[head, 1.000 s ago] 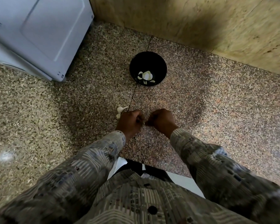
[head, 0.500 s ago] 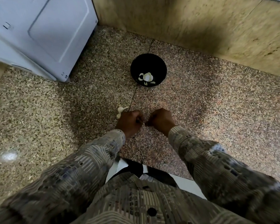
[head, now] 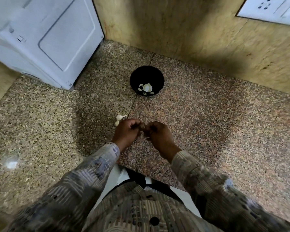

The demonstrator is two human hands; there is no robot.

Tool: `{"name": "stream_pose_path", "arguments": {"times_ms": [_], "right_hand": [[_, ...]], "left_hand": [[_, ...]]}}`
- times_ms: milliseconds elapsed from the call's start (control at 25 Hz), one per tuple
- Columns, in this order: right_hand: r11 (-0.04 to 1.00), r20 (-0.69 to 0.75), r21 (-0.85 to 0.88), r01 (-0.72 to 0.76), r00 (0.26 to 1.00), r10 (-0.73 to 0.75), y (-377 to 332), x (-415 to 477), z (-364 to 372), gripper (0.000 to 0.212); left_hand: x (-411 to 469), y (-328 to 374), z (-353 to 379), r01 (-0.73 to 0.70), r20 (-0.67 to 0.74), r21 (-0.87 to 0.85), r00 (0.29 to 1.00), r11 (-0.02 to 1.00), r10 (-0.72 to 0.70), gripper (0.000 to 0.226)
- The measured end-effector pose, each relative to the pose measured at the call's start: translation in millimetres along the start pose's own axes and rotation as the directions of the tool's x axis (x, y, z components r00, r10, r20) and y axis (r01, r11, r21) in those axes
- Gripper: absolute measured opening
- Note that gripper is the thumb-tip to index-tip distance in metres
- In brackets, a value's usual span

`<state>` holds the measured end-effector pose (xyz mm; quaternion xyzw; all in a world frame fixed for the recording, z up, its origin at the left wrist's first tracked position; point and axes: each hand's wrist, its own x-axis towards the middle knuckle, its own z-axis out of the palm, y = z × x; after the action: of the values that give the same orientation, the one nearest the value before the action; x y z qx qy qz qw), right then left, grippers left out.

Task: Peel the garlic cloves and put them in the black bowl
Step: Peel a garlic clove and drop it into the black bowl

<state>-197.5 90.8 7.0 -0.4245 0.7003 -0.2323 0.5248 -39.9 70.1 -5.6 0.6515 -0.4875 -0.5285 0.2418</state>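
Observation:
A black bowl (head: 147, 76) stands on the speckled stone counter, with several pale garlic pieces (head: 146, 87) at its bottom. Nearer me, my left hand (head: 126, 131) and my right hand (head: 158, 134) are held knuckle to knuckle, fingers curled, pinching a small garlic clove (head: 143, 126) between them; most of the clove is hidden by the fingers. Loose garlic (head: 119, 118) lies on the counter just beyond my left hand.
A white appliance (head: 45, 39) fills the far left corner. A tan stone wall (head: 191, 36) runs along the back, with a white socket plate (head: 273, 9) at the top right. The counter's front edge (head: 174, 185) runs just above my patterned shirt.
My hands stay together over the same spot, fingers working slightly. The view has tipped up, so more wall and the socket plate show.

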Motion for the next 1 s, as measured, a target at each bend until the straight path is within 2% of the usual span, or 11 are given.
{"name": "stream_pose_path", "arguments": {"times_ms": [120,280,360,440,520,560,680,760,880,960,1000], "right_hand": [[0.942,-0.022,-0.199,0.271,0.959,-0.281,-14.1,-18.5,-20.4,0.012],[0.667,0.088,-0.442,0.6,0.769,-0.634,-30.1,-31.2,-61.2,0.012],[0.809,0.055,-0.246,0.534,0.841,-0.538,-40.7,-36.7,-79.2,0.012],[0.953,0.111,0.209,0.218,0.963,-0.245,-53.8,-47.0,-94.0,0.013],[0.903,0.198,0.428,0.035,0.971,-0.131,-62.3,-52.1,-103.9,0.013],[0.916,0.157,0.38,0.127,0.967,-0.199,-63.0,-55.4,-108.2,0.013],[0.655,0.039,-0.164,0.738,0.668,-0.743,-58.8,-60.2,-125.2,0.012],[0.54,0.075,-0.187,0.821,0.56,-0.825,-59.5,-65.7,-134.9,0.012],[0.855,0.247,0.327,0.402,0.837,-0.488,-72.1,-86.4,-138.5,0.013],[0.836,0.505,0.536,-0.12,0.839,-0.204,-82.5,-101.4,-143.6,0.015],[0.811,0.541,0.551,-0.195,0.823,-0.17,-85.2,-104.2,-147.1,0.016]], "left_hand": [[-16.8,27.7,5.6,0.046,-0.048,-0.091,0.998,0.995,-0.051,0.008],[-41.6,77.2,10.5,0.291,0.114,-0.481,0.956,0.827,-0.269,0.012],[-55.1,91.3,13.5,0.174,0.06,-0.463,0.984,0.869,-0.165,0.01],[-70.4,100.9,19.6,-0.095,-0.116,-0.264,0.991,0.96,0.066,0.007],[-83.1,108.7,28.4,-0.309,-0.236,-0.022,0.926,0.951,0.296,0.008],[-89.2,112.3,33.7,-0.342,-0.27,0.002,0.905,0.94,0.33,0.007],[-107.9,133.2,41.2,-0.133,-0.199,-0.387,0.978,0.912,0.059,0.013],[-119.8,146.4,43.1,0.007,-0.039,-0.595,0.999,0.803,-0.037,0.016],[-130.5,145.4,43.3,-0.438,-0.32,0.02,0.849,0.899,0.42,0.015],[-136.8,143.7,42.4,-0.562,-0.304,0.35,0.689,0.75,0.658,0.013],[-140.5,147.1,42.9,-0.562,-0.323,0.281,0.708,0.778,0.628,0.013]]}}
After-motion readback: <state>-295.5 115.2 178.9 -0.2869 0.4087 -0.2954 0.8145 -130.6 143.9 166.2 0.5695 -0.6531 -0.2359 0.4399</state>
